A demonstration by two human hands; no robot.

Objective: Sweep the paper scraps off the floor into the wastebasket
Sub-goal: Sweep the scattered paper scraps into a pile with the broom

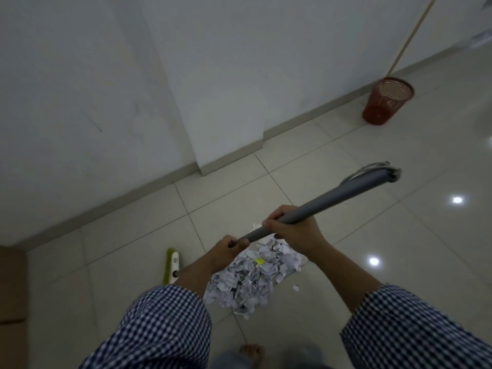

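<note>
Gripping broom handle w/ L hand & R hand, fingers wrapped round it; best keeping broom head low, nudging scrap pile twd wastebasket.

Broom head: near end hidden behind left forearm; bristles blurred.
Handle: stretch below left hand mostly covered by that forearm.
Scrap pile: far edge hidden under right hand; yellow bit too small to identify.
Pole: cut off at top edge, foot hidden behind wastebasket; wastebasket contents unreadable.
Box: cut by left edge.
Foot: blurred, toes only.
</note>
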